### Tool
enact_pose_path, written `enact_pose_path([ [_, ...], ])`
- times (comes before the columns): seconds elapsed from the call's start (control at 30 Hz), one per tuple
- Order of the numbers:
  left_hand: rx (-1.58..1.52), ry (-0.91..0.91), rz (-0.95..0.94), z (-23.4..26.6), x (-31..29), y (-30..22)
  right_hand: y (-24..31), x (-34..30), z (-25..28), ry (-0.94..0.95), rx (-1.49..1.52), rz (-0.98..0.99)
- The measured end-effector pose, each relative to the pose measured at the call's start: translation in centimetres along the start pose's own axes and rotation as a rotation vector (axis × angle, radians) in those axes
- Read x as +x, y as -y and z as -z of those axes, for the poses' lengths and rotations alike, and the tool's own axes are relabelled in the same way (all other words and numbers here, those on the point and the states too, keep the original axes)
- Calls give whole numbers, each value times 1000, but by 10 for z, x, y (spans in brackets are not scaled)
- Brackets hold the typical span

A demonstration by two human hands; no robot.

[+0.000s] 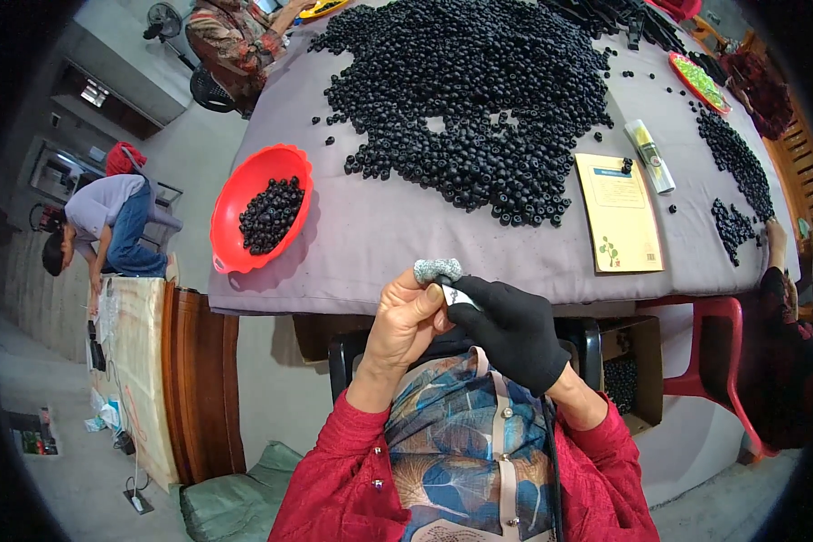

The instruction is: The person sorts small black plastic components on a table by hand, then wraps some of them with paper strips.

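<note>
At the near edge of the tabletop (361, 257), our left hand (399, 330) and right hand (511, 330) grip a white piece (460, 297), right of a bowl (229, 221).

On the bench (352, 275), which is covered in a grey cloth, a yellow booklet (619, 226) lies flat, with a pale tube (650, 155) just beside its upper right edge. At the upper left, a black fan (163, 20) stands behind a seated person in a patterned top (230, 45). Farther left, a person in a pale shirt and blue jeans (113, 212) bends over a wooden cabinet (199, 379) with a light top. A power strip (138, 502) and a green sack (244, 497) lie on the floor (63, 461). A red plastic chair (734, 361) stands at the bench's right, near a cardboard box (649, 370).
</note>
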State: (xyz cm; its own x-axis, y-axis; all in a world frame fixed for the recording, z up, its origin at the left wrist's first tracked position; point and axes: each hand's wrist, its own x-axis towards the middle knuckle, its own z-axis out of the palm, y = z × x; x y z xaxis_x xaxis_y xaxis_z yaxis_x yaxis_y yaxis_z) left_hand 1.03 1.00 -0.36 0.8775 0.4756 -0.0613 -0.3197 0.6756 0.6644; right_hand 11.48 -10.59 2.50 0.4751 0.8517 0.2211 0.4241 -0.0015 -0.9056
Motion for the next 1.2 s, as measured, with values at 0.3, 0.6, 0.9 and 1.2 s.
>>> enact_pose_path([
  [0.3, 11, -22, 13, 1, -2, -1, -2, 0, -3, -7, 37, -33],
  [0.6, -2, -28, 23, -1, 0, 0, -3, 0, -2, -18, 68, -37],
  [0.9, -18, -33, 35, 2, 0, 1, -7, 1, -5, -13, 115, -65],
  [1.2, 17, -27, 40, 2, 4, 2, -12, 1, -8, -30, 184, -133],
])
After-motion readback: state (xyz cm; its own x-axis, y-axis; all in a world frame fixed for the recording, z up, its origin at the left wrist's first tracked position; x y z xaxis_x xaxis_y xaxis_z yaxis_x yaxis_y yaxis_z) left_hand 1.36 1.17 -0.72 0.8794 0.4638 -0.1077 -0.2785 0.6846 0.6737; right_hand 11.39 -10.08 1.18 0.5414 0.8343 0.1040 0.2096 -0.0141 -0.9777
